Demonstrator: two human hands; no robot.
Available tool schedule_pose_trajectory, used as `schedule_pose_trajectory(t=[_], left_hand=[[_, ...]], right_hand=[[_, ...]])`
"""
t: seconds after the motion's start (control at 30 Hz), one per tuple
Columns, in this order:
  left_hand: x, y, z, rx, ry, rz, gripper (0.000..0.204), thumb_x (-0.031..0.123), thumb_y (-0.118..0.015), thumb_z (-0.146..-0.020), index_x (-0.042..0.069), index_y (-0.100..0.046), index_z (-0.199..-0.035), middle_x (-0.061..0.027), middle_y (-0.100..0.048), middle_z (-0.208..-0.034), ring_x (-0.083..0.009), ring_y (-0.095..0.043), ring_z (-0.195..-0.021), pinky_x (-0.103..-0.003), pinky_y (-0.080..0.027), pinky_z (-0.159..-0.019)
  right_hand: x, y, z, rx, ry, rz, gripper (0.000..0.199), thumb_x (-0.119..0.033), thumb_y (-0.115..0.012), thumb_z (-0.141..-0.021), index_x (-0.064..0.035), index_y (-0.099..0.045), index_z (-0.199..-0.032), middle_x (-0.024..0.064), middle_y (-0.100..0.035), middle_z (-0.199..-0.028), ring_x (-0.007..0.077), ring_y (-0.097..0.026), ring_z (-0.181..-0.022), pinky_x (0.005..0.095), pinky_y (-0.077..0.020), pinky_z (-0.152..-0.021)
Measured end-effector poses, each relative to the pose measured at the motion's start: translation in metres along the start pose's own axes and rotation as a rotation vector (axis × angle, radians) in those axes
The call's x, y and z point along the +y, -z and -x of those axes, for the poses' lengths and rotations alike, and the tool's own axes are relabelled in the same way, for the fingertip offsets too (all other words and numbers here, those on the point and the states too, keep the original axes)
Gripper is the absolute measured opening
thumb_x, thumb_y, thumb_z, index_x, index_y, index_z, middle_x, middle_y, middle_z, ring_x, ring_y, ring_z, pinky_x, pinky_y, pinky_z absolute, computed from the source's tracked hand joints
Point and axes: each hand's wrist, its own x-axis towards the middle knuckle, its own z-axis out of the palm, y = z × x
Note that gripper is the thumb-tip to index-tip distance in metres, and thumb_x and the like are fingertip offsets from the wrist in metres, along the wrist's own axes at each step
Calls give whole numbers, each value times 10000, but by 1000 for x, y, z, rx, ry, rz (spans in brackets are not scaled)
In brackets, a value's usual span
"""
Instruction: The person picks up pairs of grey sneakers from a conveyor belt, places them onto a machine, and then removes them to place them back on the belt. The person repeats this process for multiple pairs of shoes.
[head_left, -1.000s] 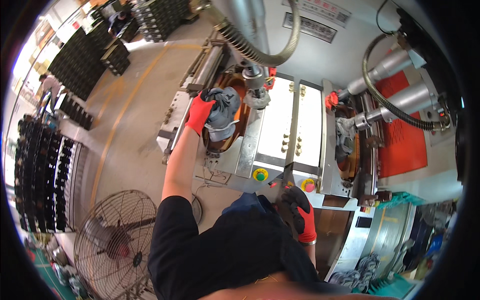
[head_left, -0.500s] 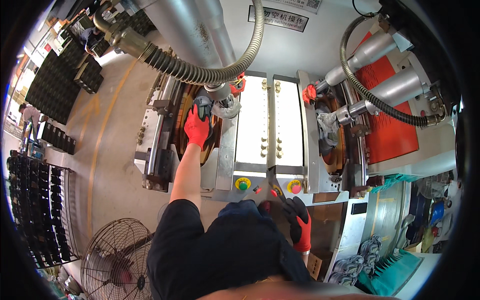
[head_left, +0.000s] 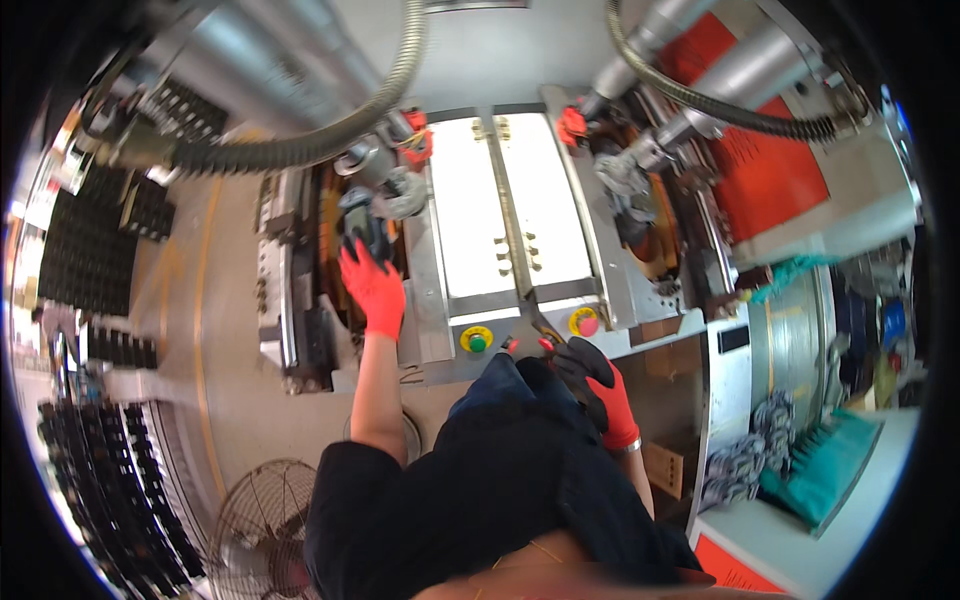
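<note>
My left hand [head_left: 374, 290], in a red glove with dark fingertips, reaches into the left station of the machine. Its fingers are stretched out and spread against the near end of a dark grey shoe [head_left: 370, 235]. A pad wrapped in clear plastic [head_left: 405, 195] sits right beside that shoe. By the front edge of the machine, my right hand [head_left: 597, 388], gloved in red and black, curls around what looks like a narrow dark tool [head_left: 546, 328]; the grip is partly hidden. Another dark shoe [head_left: 632, 225] lies in the right station.
Thick hoses [head_left: 300, 155] and metal cylinders [head_left: 740, 85] hang over both stations. A green button [head_left: 478, 342] and a red button [head_left: 588, 326] line the front panel. A caged fan [head_left: 262, 535] stands at lower left, a shoe rack [head_left: 120, 490] beyond it. Grey shoe uppers [head_left: 740, 465] lie at right.
My left hand has drawn back toward me, from the top of the shoe to its near end, its fingers spreading. My right hand has come closer to the front panel. The whole view has shifted.
</note>
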Motion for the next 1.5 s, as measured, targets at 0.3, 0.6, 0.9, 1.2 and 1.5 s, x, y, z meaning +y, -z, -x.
schedule_pose_trajectory(t=[0.3, 0.6, 0.9, 1.2, 1.5], left_hand=[[148, 39, 148, -434, -243, 339, 740, 231, -798, -816, -40, -492, -1432, -312, -404, -1538, -489, -349, -1455, -582, -283, -1204], [158, 10, 158, -179, -221, 286, 643, 163, -762, -818, 11, -565, -1411, -190, -545, -1474, -422, -489, -1374, -522, -374, -1163], [168, 18, 208, -64, 45, 345, 665, 48, -740, -817, -1, -529, -1445, -224, -543, -1472, -443, -488, -1381, -504, -404, -1157], [229, 44, 221, -113, 26, 606, 535, -10, -673, -892, -1, -568, -1417, -211, -593, -1420, -402, -527, -1362, -431, -427, -1135], [270, 53, 246, -648, 143, 1328, 574, -16, -535, -1007, -13, -405, -1567, -130, -551, -1490, -247, -557, -1369, -353, -417, -1124]], right_hand=[[-26, 80, -71, 2, 190, -191, 531, -11, -588, -984, 71, -470, -1495, 166, -602, -1432, 224, -609, -1285, 337, -462, -1115], [-61, 197, -240, 371, 210, 415, 740, -117, -736, -926, 48, -381, -1554, 202, -571, -1450, 309, -559, -1319, 365, -427, -1122], [-30, 254, -348, 266, 211, 1013, 865, -264, -779, -889, 69, -330, -1550, 295, -566, -1439, 440, -544, -1336, 459, -442, -1102], [-65, 329, -314, 130, 343, 555, 341, -267, -663, -974, -11, -692, -1198, 149, -734, -1191, 263, -694, -1065, 371, -518, -927], [-82, 242, -19, 303, 411, 501, 480, -39, -615, -867, 11, -642, -1344, 137, -670, -1230, 279, -622, -1125, 368, -489, -1001]])
